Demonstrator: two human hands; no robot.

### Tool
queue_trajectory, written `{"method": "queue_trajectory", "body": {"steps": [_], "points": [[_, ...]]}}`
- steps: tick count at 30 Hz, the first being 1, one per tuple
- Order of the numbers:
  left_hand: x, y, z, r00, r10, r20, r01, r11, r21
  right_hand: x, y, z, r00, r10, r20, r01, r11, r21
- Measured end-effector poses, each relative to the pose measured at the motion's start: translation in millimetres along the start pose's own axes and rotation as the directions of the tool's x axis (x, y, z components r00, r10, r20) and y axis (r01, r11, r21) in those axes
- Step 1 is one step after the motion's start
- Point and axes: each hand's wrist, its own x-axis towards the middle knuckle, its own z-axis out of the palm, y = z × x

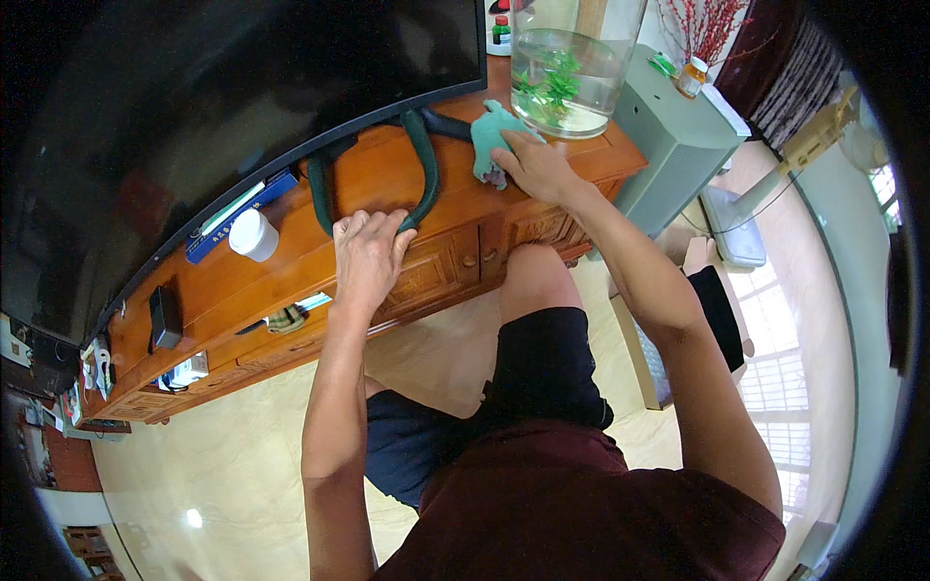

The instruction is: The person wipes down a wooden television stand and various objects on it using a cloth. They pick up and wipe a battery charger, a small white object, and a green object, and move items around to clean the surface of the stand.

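My left hand [372, 250] is closed around the near bend of a dark green U-shaped tube [429, 163], above the front edge of a wooden TV cabinet [370, 174]. The tube's far end passes beneath the lower edge of a large television [240, 72]. To the right, my right hand [534, 165] presses a crumpled teal cloth [488, 141] on the cabinet top. A dark bar [445, 125] runs up to the cloth from the left. Just beyond the cloth stands a clear glass cylinder tank [559, 120] with water and green plants.
Left on the cabinet are a white lidded tub [253, 236], a blue box [240, 218] and a black box-shaped object [166, 317]. A grey speaker [676, 138] bearing a pill bottle [692, 78] adjoins the right end. An open carton [647, 356] and a fan base [734, 225] are on the floor.
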Motion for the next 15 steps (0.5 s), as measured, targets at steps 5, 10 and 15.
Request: {"method": "queue_trajectory", "body": {"steps": [5,10,15], "points": [[0.1,-16.8,4.2,0.993,0.089,-0.071,-0.089,0.996,0.006,58.7,9.5,26.4,0.967,-0.153,0.204,0.116,0.976,0.185],[5.5,-20.5,15.1,0.979,0.103,-0.174,-0.117,0.99,-0.073,130.8,21.3,59.9,0.921,-0.052,0.385,0.122,0.98,-0.159],[0.5,-22.5,12.6,0.988,0.021,-0.154,-0.042,0.99,-0.137,162.5,22.6,84.9,0.874,0.123,0.47,0.044,0.944,-0.327]]}}
